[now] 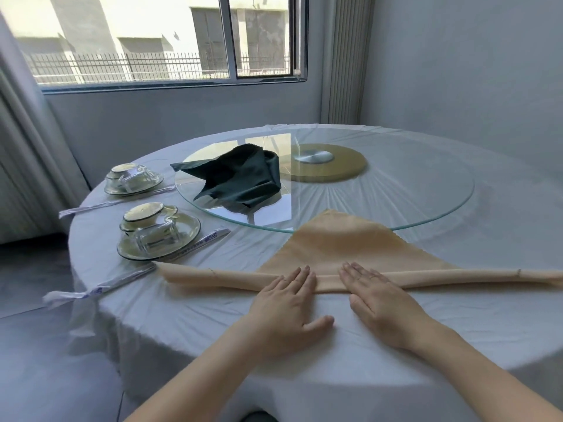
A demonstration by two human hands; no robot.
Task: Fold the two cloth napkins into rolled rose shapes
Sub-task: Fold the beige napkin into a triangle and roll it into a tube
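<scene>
Now, beige cloth napkin [344,245]: lies on the round white-clothed worktop [457,315], near edge rolled into a long band, triangular point reaching the turntable's near rim.
left hand [286,303]: flat, fingers straight and together, fingertips pressing on the roll.
right hand [377,300]: flat likewise, just beside the left, fingers across the same roll.
dark green cloth napkin [243,178]: crumpled on the round glass turntable [396,193], well apart from both hands.

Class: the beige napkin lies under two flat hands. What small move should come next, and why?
Probably roll the band one more turn away from the body. The left hand and right hand rest flat on the rolled edge of the beige napkin, and a wide triangle of it lies unrolled toward the glass turntable.
</scene>
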